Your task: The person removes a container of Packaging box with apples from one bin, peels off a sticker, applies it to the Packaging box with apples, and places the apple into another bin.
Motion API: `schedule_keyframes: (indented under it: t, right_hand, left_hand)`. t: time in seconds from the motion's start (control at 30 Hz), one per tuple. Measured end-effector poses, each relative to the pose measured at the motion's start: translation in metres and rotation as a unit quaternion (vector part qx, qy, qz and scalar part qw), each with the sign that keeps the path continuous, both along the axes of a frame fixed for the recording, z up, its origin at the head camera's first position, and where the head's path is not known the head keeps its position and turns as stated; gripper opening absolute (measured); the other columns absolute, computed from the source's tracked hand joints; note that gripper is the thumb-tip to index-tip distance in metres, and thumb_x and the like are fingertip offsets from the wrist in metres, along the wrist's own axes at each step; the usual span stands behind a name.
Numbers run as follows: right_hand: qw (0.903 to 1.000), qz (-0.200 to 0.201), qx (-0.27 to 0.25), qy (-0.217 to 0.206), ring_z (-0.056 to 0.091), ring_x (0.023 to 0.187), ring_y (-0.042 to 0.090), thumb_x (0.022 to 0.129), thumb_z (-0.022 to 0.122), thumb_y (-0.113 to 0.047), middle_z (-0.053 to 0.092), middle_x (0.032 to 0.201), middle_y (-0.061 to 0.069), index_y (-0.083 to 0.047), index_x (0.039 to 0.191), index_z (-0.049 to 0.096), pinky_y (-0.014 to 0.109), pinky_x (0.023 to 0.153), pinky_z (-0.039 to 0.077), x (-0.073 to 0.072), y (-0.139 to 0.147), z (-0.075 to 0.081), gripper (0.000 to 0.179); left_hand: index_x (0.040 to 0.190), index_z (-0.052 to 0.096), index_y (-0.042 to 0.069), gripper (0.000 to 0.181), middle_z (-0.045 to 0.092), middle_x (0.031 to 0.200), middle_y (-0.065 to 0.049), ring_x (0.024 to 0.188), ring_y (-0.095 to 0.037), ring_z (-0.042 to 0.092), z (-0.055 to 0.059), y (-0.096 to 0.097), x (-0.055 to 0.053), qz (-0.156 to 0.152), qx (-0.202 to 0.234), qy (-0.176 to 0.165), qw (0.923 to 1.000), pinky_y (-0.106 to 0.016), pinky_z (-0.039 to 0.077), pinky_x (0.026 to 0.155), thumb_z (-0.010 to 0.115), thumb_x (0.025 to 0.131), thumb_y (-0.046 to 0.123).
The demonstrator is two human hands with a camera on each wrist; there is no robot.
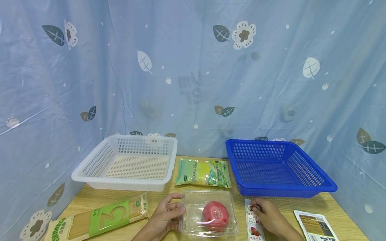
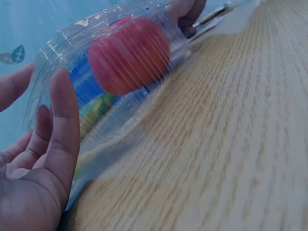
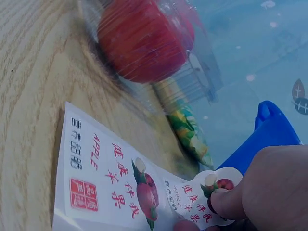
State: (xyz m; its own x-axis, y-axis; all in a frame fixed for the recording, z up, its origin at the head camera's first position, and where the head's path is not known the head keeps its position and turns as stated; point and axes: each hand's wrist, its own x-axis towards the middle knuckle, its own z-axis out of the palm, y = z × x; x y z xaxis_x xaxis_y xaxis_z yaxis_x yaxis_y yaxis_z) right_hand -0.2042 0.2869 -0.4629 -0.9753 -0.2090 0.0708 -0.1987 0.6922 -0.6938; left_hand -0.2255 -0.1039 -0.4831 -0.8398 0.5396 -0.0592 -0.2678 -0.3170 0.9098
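A clear plastic clamshell box [image 1: 190, 214] with a red apple [image 1: 215, 214] inside sits at the front middle of the table. My left hand [image 1: 166, 214] is at the box's left side, its thumb and fingers spread and fairly straight, fingertips right at the wall. To the right of the box lies a white strip of apple stickers [image 1: 255, 231], printed with red apples and lettering. My right hand [image 1: 268, 214] pinches a rounded apple sticker [image 3: 190, 199] at the strip's far end between thumb and fingers. The thumb covers part of its picture.
Behind stand a white basket [image 1: 126, 185] at left and a blue basket [image 1: 280, 190] at right. A green-yellow packet [image 1: 203, 172] lies between them. A noodle pack [image 1: 102, 217] is at front left, a white-edged packet [image 1: 315, 226] at front right. A blue curtain [image 1: 193, 83] hangs behind.
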Motion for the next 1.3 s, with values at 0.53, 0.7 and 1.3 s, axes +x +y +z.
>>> schedule_keyframes:
  t: [0.53, 0.7, 1.3]
  right_hand:
    - [0.9997, 0.024, -0.003, 0.002, 0.051, 0.055, 0.006, 0.104, 0.051, -0.006, 0.05, 0.078, 0.001, -0.008, 0.098, 0.055, 0.026, 0.048, 0.047, 0.002, -0.003, 0.016, 0.008]
    - [0.9989, 0.036, -0.023, 0.017, 0.043, 0.066, 0.004, 0.104, 0.051, -0.004, 0.048, 0.08, 0.0, -0.007, 0.097, 0.053, 0.024, 0.053, 0.039, 0.004, -0.003, 0.021, 0.008]
    - [0.9889, 0.063, -0.135, -0.007, 0.058, 0.051, 0.018, 0.1, 0.064, -0.013, 0.054, 0.072, 0.007, 0.001, 0.126, 0.055, 0.035, 0.055, 0.054, 0.012, -0.031, 0.052, 0.031]
  left_hand:
    - [0.142, 0.035, 0.003, 0.052, 0.063, 0.089, 0.005, 0.068, -0.008, 0.061, 0.002, -0.001, 0.0, 0.0, 0.0, 0.008, 1.0, -0.023, 0.057, 0.059, 0.065, 0.099, 0.01]
    - [0.142, 0.034, 0.002, 0.053, 0.064, 0.09, 0.005, 0.07, -0.008, 0.062, 0.001, -0.001, 0.001, -0.008, 0.004, 0.008, 0.9999, -0.023, 0.058, 0.06, 0.064, 0.099, 0.01]
    - [0.142, 0.033, 0.003, 0.053, 0.064, 0.089, 0.005, 0.067, -0.01, 0.064, -0.001, -0.001, 0.001, -0.012, 0.005, -0.002, 0.9999, -0.024, 0.059, 0.06, 0.063, 0.1, 0.011]
